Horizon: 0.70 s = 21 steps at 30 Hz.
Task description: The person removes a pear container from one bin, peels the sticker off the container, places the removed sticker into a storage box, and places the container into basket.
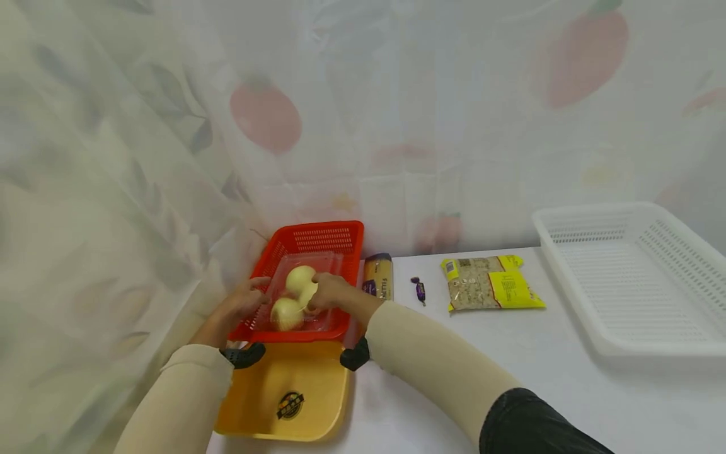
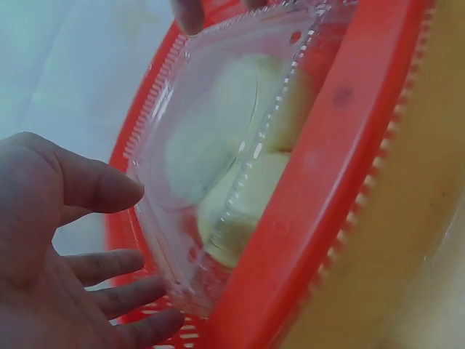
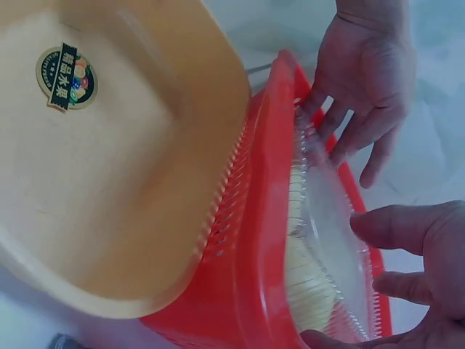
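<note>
A clear plastic box [image 2: 211, 138] lies in a red basket [image 1: 354, 252], with several round, pale yellow items [image 1: 287, 313] inside that look like onions. My left hand [image 1: 249, 301] is at the basket's left side. In the left wrist view its fingers [image 2: 120, 300] are spread beside the box's end, and the thumb is close to the lid. Over the box's right part is my right hand [image 1: 331, 293]. In the right wrist view its thumb [image 3: 389, 227] and fingers are apart near the lid; firm contact is hard to tell.
A yellow tray [image 1: 317, 391] with a round label stands in front of the red basket. To the right lie a spaghetti pack [image 1: 379, 277], a purple-wrapped candy [image 1: 420, 291] and a yellow bag of grain-like food [image 1: 488, 284]. A white basket [image 1: 652, 347] stands far right.
</note>
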{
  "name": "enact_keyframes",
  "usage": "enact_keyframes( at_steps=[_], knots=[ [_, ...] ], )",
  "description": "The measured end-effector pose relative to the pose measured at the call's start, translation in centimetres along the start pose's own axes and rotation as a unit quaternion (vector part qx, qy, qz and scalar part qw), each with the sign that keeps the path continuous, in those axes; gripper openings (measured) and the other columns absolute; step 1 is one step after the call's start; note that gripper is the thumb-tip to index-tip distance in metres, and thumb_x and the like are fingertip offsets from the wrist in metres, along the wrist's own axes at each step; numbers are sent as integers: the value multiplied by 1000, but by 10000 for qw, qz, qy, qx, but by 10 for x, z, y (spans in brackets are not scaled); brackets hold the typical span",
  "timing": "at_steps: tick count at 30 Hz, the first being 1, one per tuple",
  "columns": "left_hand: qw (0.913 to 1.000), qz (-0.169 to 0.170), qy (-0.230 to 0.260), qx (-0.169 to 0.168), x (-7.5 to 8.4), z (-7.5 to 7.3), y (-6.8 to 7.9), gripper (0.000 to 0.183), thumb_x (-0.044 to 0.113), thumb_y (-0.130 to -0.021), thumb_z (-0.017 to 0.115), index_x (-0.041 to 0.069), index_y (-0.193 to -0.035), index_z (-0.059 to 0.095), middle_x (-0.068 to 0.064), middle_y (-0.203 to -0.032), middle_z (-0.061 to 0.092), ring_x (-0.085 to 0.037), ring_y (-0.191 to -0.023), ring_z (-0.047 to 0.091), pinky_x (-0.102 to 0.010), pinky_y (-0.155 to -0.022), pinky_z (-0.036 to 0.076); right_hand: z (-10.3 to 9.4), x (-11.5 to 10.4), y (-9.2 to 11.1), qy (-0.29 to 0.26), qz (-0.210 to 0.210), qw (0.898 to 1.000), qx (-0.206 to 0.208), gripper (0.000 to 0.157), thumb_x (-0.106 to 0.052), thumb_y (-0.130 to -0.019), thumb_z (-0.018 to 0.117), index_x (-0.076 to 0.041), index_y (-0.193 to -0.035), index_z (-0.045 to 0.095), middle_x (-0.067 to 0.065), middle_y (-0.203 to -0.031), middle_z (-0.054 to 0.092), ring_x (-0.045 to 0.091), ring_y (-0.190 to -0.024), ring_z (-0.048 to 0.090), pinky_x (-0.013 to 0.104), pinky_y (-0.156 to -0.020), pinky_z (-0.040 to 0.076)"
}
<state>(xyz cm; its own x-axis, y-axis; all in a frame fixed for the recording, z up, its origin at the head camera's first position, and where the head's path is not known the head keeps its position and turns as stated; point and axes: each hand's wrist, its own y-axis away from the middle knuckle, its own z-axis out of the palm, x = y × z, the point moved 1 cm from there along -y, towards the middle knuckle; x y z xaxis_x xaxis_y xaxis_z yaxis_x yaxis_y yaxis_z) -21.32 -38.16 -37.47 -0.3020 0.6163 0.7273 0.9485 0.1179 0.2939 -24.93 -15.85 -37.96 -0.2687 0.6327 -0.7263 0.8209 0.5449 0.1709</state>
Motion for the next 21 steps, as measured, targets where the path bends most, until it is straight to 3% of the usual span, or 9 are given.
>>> enact_keyframes(
  at_steps=[3,5,11,15,21],
  knots=[
    [9993,205,-296,57,9,1,6,64,9,-92,55,2,-150,28,-29,-136,40,-40,-112,44,-53,-91,44,-6,0,10,-164,-82,9998,-24,72,-26,-79,79,-14,-142,48,5,-130,56,20,-102,51,30,-83,48],
    [9984,354,-435,122,15,2,11,66,13,-93,58,4,-151,28,-28,-142,35,-43,-120,40,-57,-95,39,-11,1,18,-310,-142,9994,-34,71,-29,-79,79,-15,-142,48,5,-136,52,20,-108,50,34,-88,47],
    [9928,1007,-550,336,33,13,28,69,25,-91,66,10,-150,33,-21,-144,38,-43,-121,40,-59,-96,39,-25,8,43,-527,-384,9978,152,74,-41,-76,80,-16,-140,51,3,-130,56,18,-102,53,37,-87,48],
    [9891,1251,-640,433,46,25,43,73,34,-91,67,14,-152,32,-21,-145,38,-43,-121,43,-55,-94,43,-35,12,61,-504,-477,9973,228,68,-39,-79,78,-19,-138,52,1,-128,57,20,-102,53,41,-87,48],
    [9817,1772,-536,452,60,47,70,72,29,-92,67,11,-152,30,-25,-146,35,-43,-116,48,-52,-87,48,-46,26,87,-397,-616,9968,334,67,-37,-81,77,-23,-141,49,2,-136,52,24,-114,52,44,-86,50]
  ],
)
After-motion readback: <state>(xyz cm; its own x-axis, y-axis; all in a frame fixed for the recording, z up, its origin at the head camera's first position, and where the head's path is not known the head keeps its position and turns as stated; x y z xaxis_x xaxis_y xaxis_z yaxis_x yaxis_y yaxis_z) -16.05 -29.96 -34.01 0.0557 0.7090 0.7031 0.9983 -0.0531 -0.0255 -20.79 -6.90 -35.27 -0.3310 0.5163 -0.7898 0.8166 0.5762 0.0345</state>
